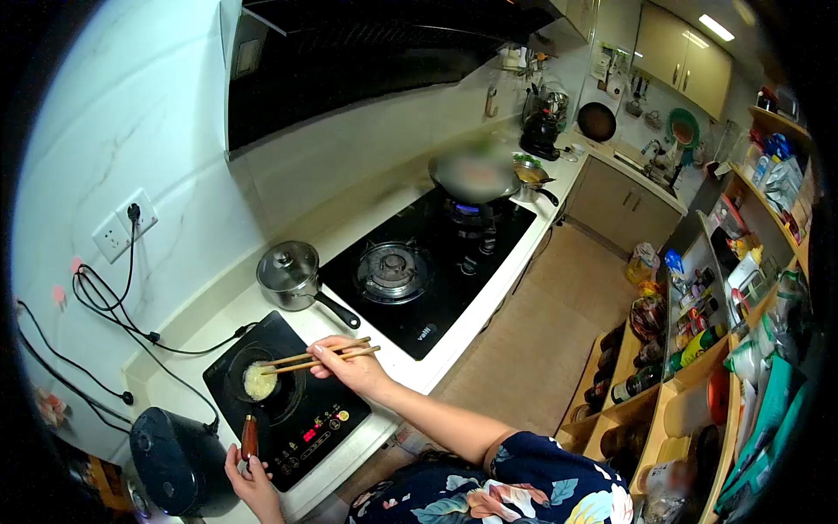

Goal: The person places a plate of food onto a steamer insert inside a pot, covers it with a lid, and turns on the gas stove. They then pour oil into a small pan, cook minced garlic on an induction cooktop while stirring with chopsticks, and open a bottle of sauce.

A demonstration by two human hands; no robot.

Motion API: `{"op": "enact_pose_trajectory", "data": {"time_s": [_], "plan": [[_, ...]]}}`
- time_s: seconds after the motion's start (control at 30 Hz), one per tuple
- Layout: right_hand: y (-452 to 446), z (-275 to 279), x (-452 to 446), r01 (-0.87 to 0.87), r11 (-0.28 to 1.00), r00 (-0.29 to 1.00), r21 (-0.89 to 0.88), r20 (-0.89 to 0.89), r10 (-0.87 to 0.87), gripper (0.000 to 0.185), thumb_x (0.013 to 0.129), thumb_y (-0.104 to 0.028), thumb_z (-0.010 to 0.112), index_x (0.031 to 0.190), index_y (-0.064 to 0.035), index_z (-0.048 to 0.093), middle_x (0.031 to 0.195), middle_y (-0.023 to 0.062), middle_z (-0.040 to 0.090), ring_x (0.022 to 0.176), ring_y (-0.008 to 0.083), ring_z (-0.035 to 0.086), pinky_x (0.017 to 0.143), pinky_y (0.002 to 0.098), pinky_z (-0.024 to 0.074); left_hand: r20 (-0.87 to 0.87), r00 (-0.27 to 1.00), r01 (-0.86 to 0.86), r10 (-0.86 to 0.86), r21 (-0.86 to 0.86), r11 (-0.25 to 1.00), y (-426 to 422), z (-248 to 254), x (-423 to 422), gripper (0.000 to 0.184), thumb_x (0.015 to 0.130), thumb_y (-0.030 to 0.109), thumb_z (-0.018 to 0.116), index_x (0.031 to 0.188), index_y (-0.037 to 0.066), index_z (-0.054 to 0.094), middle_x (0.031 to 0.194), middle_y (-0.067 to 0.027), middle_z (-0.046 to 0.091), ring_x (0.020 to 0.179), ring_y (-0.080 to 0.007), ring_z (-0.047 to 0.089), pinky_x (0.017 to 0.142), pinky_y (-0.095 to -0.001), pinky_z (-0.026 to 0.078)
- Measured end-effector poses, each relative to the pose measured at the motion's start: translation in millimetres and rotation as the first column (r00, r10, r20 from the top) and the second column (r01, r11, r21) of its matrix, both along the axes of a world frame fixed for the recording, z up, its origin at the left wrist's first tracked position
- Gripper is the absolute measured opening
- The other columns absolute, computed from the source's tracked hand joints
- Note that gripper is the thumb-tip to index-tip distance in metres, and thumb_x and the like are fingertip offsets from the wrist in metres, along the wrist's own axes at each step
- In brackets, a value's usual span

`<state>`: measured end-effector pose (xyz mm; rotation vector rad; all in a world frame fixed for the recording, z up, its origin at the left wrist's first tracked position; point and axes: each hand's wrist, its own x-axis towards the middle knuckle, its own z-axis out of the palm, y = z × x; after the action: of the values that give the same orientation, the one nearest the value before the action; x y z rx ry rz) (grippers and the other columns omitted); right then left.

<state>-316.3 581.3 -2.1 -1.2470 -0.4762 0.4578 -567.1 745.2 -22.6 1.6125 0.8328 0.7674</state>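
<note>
Two chopsticks [288,358] lie between the right fingers [328,356], seemingly touching yellowish food [259,382].

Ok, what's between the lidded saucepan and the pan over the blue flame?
A gas burner with nothing on it, seen in the head view.

A gray smudge blurs what is in the big wok [447,185]. The right grip [349,368] covers part of the chopsticks [292,360], and their tips are too small to see well by the yellow food [259,382]. The left grip [251,482] hides the low end of the brown handle [250,437], and the bottom edge cuts off that arm. The top edge cuts off the black hood [349,79]. Most words on the shelf bottles [642,382] are too tiny to read.
</note>
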Motion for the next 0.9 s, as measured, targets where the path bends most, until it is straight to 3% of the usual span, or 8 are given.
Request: {"op": "enact_pose_trajectory", "data": {"time_s": [0.1, 0.2, 0.37, 0.67, 0.8, 0.9], "plan": [[-11, -6, -5, 0.065, 0.998, 0.998, -0.012, -0.027, -0.065, 0.027, 0.100, -0.020, 0.055, 0.109, 0.0045, 0.064, 0.095, 0.0121, 0.068, 0.077, 0.0160, 0.070, 0.068, 0.0248, 0.0594, -0.080, 0.997, -0.007, 0.011, 0.056, 0.998, 11, -18, 0, 0.045, 0.096, 0.007, 0.055, 0.139, 0.004, 0.042, 0.121, -0.0095, 0.055, 0.073, -0.0098, 0.059, 0.056, -0.0205, 0.045], [-27, -1, -11, 0.138, 0.990, 0.990, -0.006, -0.013, -0.138, 0.027, 0.100, -0.019, 0.054, 0.107, 0.0051, 0.064, 0.091, 0.0125, 0.068, 0.076, 0.0163, 0.070, 0.067, 0.0254, 0.0597, -0.036, 0.999, 0.019, -0.017, 0.056, 0.998, 13, -22, -3, 0.044, 0.095, 0.006, 0.054, 0.138, 0.004, 0.044, 0.121, -0.0092, 0.055, 0.074, -0.0098, 0.059, 0.056, -0.0207, 0.045], [-13, -6, -20, 0.133, 0.976, 0.991, 0.171, -0.044, -0.127, 0.025, 0.100, -0.018, 0.054, 0.108, 0.0045, 0.063, 0.090, 0.0116, 0.067, 0.076, 0.0148, 0.068, 0.069, 0.0249, 0.0588, -0.042, 0.998, 0.048, -0.045, 0.078, 0.996, 17, -25, -6, 0.044, 0.094, 0.005, 0.054, 0.137, 0.003, 0.045, 0.122, -0.0097, 0.054, 0.074, -0.0098, 0.059, 0.056, -0.0203, 0.046], [-21, -13, -38, 0.219, 0.975, 0.975, 0.028, -0.036, -0.218, 0.025, 0.099, -0.019, 0.056, 0.103, 0.0038, 0.065, 0.092, 0.0112, 0.070, 0.073, 0.0143, 0.069, 0.067, 0.0236, 0.0590, -0.068, 0.997, 0.050, -0.043, 0.103, 0.993, 22, -27, -15, 0.045, 0.093, 0.002, 0.055, 0.137, 0.001, 0.045, 0.124, -0.0118, 0.051, 0.074, -0.0103, 0.058, 0.057, -0.0218, 0.048], [-27, -5, -46, 0.233, 0.948, 0.967, 0.217, -0.150, -0.204, 0.029, 0.101, -0.020, 0.053, 0.110, 0.0069, 0.061, 0.096, 0.0147, 0.067, 0.078, 0.0175, 0.069, 0.071, 0.0259, 0.0600, -0.002, 0.999, 0.046, -0.046, 0.127, 0.991, 22, -33, -21, 0.046, 0.093, 0.002, 0.055, 0.138, 0.001, 0.044, 0.125, -0.0124, 0.051, 0.074, -0.0102, 0.057, 0.057, -0.0219, 0.047], [-18, -8, -49, 0.214, 0.948, 0.951, 0.236, -0.270, -0.148, 0.032, 0.103, -0.022, 0.049, 0.115, 0.0060, 0.059, 0.098, 0.0141, 0.066, 0.084, 0.0189, 0.069, 0.075, 0.0274, 0.0598, -0.103, 0.995, 0.020, 0.000, 0.190, 0.982, 18, -24, -21, 0.045, 0.093, 0.002, 0.055, 0.137, 0.000, 0.044, 0.126, -0.0141, 0.050, 0.092, -0.0162, 0.057, 0.076, -0.0280, 0.050]]}}
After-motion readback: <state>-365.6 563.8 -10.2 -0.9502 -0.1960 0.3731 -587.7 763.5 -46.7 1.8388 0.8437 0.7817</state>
